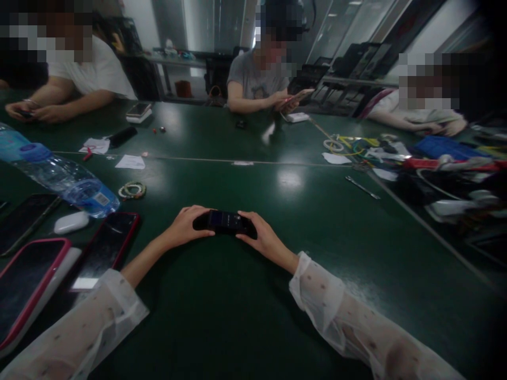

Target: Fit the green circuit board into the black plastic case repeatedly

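A small black device [226,222] with a lit screen is held level just over the green table [222,316], near the middle of the view. My left hand [189,228] grips its left end, thumb along the near edge and fingers along the far edge. Its right end is held the same way by my right hand [259,232]. Whether the device touches the table I cannot tell. Beaded bracelets [132,190] lie beyond my left hand, and a red-edged phone [106,245] lies to its left.
Left are a clear water bottle [71,177], a white case [72,222] and more phones [29,285]. A metal wrench-like tool [362,188] lies at right, before a heap of cables [356,145] and a blue item [447,148]. Three people sit across the table.
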